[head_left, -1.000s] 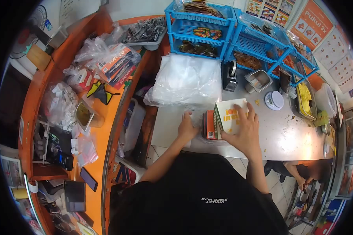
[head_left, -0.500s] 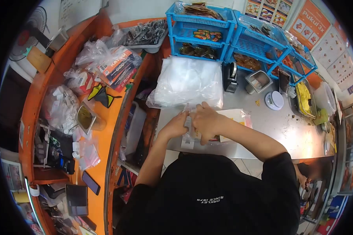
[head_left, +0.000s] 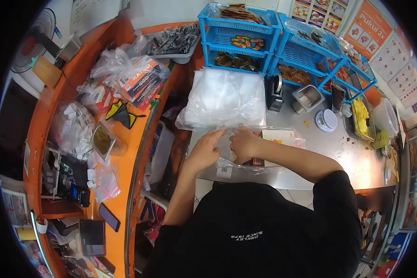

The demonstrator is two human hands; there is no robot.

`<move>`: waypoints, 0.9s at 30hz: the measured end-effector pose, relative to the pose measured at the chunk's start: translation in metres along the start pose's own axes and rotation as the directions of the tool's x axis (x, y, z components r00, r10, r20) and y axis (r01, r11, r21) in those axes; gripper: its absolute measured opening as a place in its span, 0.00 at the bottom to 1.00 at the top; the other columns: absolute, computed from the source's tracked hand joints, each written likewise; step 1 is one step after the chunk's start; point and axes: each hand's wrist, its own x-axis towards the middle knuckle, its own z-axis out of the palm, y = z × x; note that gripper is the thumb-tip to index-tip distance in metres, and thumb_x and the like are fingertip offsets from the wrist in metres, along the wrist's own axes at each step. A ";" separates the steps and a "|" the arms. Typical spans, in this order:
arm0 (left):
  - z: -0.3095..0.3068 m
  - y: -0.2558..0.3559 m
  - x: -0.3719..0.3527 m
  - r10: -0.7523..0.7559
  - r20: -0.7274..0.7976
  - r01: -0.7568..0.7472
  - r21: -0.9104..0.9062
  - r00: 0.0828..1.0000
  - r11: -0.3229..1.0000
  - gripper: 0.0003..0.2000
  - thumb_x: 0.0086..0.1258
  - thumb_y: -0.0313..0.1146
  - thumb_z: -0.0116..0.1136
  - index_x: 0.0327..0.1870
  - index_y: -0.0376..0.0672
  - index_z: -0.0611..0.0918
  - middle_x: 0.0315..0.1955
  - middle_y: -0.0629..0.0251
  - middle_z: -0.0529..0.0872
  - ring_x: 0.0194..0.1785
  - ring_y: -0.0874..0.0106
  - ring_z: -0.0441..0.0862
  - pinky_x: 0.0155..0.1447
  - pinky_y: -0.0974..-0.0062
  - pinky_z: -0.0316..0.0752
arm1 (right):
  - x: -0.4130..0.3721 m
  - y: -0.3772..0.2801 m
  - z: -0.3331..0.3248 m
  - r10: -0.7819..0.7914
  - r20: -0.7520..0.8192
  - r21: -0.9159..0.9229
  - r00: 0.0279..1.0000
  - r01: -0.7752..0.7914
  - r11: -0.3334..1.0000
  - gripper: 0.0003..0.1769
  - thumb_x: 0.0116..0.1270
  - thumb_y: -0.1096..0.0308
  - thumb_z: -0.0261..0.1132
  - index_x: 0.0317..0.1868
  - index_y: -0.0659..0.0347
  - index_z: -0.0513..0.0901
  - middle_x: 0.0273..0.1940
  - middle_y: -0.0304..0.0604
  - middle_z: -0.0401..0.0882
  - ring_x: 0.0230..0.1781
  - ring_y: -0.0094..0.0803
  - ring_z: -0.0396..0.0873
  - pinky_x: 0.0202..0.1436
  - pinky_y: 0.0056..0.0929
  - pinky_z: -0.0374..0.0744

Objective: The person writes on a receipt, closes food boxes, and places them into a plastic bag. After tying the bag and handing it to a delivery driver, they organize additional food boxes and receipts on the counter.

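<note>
On the steel counter, a clear plastic bag [head_left: 273,169] lies with a flat box [head_left: 279,137] and other dark and red packaging in it. My left hand [head_left: 205,149] rests at the bag's left end, thumb and fingers apart, holding nothing that shows. Just to its right, my right hand [head_left: 243,144] has its fingers curled at the bag; what they grip is hidden. Directly beyond both hands lies a stack of clear plastic bags [head_left: 224,97]. A small white label [head_left: 224,172] shows near the counter's front edge.
Blue basket racks [head_left: 238,39] stand behind the stack. To the right are a black tape dispenser [head_left: 275,92], a metal container [head_left: 307,98], a white scale [head_left: 326,120] and a tray of yellow food [head_left: 360,116]. An orange shelf [head_left: 120,194] runs along the left.
The bag is spread wider across the counter, and the box in it shows more. My left hand has moved slightly left with its fingers more apart; my right hand has curled its fingers.
</note>
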 end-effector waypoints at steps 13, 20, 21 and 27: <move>-0.004 0.034 0.006 0.120 -0.350 -0.080 0.126 0.929 0.989 0.27 0.48 0.15 0.49 0.56 0.33 0.77 0.49 0.51 0.81 0.24 0.68 0.68 0.31 0.73 0.65 | 0.028 -0.011 -0.023 0.071 0.474 -0.125 0.878 -0.013 0.992 0.27 0.62 0.45 0.54 0.55 0.48 0.82 0.53 0.36 0.80 0.61 0.32 0.63 0.61 0.47 0.57; -0.013 0.057 0.003 0.127 -0.217 -0.114 0.074 0.968 0.991 0.19 0.54 0.18 0.49 0.49 0.33 0.80 0.42 0.54 0.84 0.31 0.67 0.79 0.34 0.77 0.69 | -0.040 0.004 -0.015 -0.050 0.152 0.345 0.987 -0.005 0.938 0.21 0.65 0.52 0.56 0.45 0.60 0.85 0.42 0.44 0.83 0.64 0.37 0.65 0.64 0.37 0.62; -0.019 0.064 0.000 0.130 -0.208 -0.119 0.067 0.969 0.991 0.19 0.54 0.18 0.49 0.49 0.33 0.80 0.42 0.54 0.84 0.31 0.67 0.79 0.34 0.77 0.69 | -0.061 0.005 -0.019 -0.140 0.015 0.528 0.990 0.110 0.842 0.19 0.64 0.55 0.59 0.43 0.62 0.84 0.40 0.46 0.83 0.63 0.39 0.65 0.63 0.38 0.64; -0.027 0.103 -0.009 0.246 -0.220 -0.261 -0.041 0.944 0.964 0.08 0.57 0.20 0.53 0.37 0.35 0.79 0.27 0.60 0.83 0.21 0.69 0.76 0.26 0.74 0.68 | -0.197 0.016 0.014 0.762 -0.451 0.229 0.465 -0.765 0.602 0.18 0.55 0.64 0.68 0.44 0.64 0.79 0.42 0.49 0.80 0.47 0.43 0.76 0.48 0.41 0.74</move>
